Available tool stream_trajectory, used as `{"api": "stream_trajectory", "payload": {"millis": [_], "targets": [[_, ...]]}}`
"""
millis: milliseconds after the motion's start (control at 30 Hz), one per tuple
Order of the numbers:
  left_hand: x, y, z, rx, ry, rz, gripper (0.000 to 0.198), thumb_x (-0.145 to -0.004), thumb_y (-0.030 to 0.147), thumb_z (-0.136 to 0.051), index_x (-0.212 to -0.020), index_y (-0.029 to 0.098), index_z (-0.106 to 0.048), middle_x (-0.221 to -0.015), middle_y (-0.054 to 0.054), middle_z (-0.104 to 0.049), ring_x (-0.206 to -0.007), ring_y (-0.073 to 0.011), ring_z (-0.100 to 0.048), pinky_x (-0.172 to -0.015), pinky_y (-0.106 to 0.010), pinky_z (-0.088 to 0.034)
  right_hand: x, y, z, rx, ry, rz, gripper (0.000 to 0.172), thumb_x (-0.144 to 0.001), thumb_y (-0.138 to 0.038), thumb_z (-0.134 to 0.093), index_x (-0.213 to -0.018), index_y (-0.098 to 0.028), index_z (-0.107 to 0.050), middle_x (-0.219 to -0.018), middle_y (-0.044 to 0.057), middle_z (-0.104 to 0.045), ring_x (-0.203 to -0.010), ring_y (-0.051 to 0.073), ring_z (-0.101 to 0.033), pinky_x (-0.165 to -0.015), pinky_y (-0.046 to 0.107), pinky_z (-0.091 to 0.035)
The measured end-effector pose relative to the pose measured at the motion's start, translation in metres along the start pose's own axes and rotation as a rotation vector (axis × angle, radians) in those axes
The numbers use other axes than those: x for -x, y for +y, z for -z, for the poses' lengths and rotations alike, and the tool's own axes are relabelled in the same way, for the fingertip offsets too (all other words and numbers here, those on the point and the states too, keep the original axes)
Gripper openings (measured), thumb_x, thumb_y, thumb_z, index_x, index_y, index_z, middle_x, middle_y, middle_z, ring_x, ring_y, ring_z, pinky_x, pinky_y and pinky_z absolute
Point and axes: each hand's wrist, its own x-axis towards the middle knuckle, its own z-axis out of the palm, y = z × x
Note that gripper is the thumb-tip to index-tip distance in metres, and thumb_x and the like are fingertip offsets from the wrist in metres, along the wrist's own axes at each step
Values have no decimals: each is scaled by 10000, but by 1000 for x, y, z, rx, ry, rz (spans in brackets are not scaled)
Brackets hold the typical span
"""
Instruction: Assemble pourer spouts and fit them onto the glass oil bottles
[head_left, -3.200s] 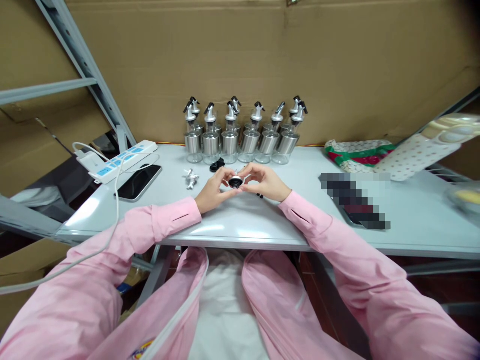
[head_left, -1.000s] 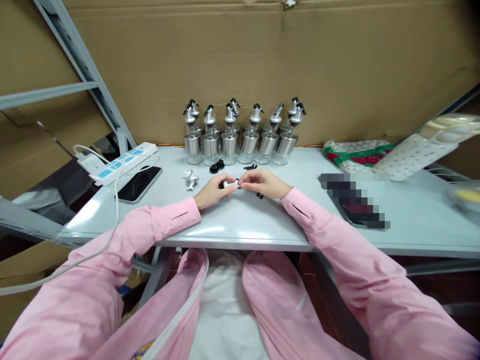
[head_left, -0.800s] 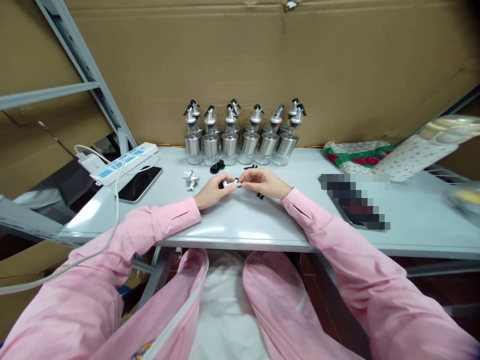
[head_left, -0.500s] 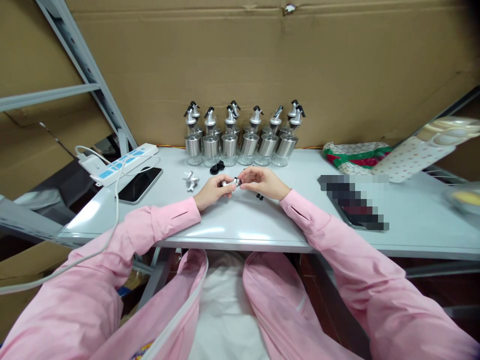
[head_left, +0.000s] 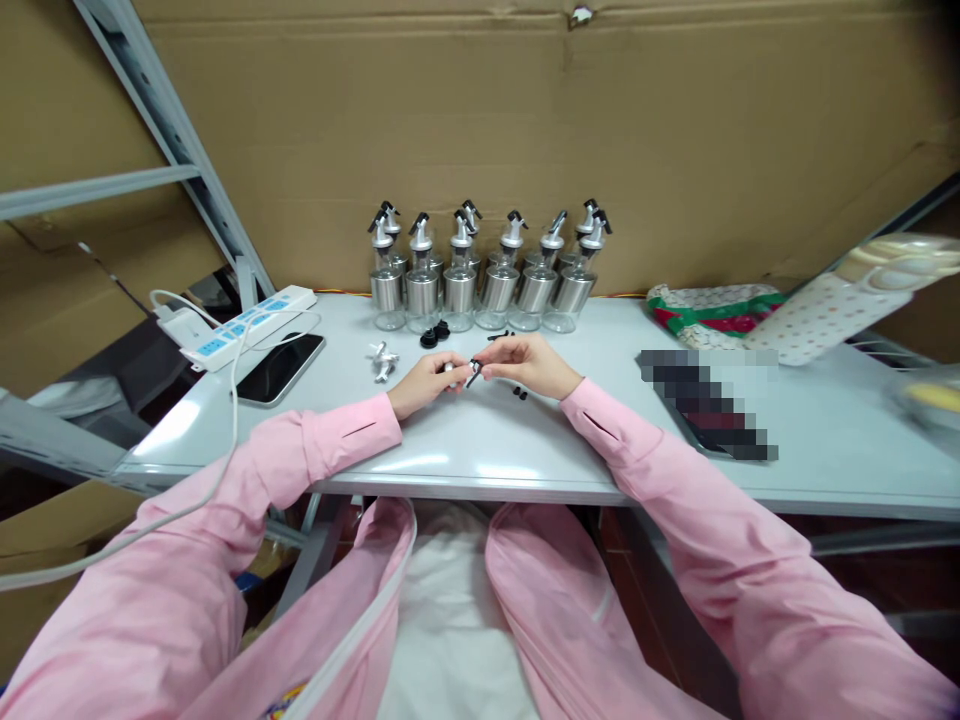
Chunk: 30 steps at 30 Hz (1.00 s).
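My left hand (head_left: 430,382) is closed on a small silver spout with a black lever (head_left: 474,372), held just above the table. My right hand (head_left: 527,364) pinches the black lever end of the same spout from the other side. Left of my hands lie silver spout pieces (head_left: 384,362) on the table. Black stoppers (head_left: 434,334) sit behind my left hand. Small black parts (head_left: 520,393) lie just below my right hand, and thin black pieces (head_left: 501,336) show behind its fingers.
Several glass and metal bottles (head_left: 460,292) with spouts stand at the back against cardboard. At left are a phone (head_left: 279,370), a power strip (head_left: 247,328) and a cable. At right are a blurred-out dark object (head_left: 705,405), a patterned bag (head_left: 712,312) and a dotted container (head_left: 832,312).
The black lever on the held spout now points down toward me. My right fingers have shifted slightly, and thin black pieces behind them have come into view.
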Motion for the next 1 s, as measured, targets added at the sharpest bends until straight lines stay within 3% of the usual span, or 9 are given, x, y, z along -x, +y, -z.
{"api": "stream_trajectory", "payload": {"millis": [500,700,1000], "targets": [[4,7,-2,-68,-48,24,272,-763,402,-533,-730,134,-557,-588,34,-492,-558,-75,-405,-561,-216,-302,2,-1,-1,76,-17,21,318,-586,-343,-744,-815,-129,-691,-704,43,-706,-626,140,-634,-675,300,-509],[3,5,-3,23,-67,69,270,-753,405,-551,-747,136,-534,-595,41,-499,-555,-66,-438,-555,-208,-316,2,-1,-3,164,-40,72,350,-538,-374,-772,-774,-131,-682,-720,44,-698,-666,155,-633,-711,315,-504],[3,4,-3,-30,-129,73,327,-812,432,-480,-723,125,-547,-519,41,-480,-466,-51,-385,-493,-201,-286,3,-3,-5,239,-64,113,369,-521,-429,-774,-719,-142,-652,-642,21,-670,-610,138,-599,-688,298,-491]]}}
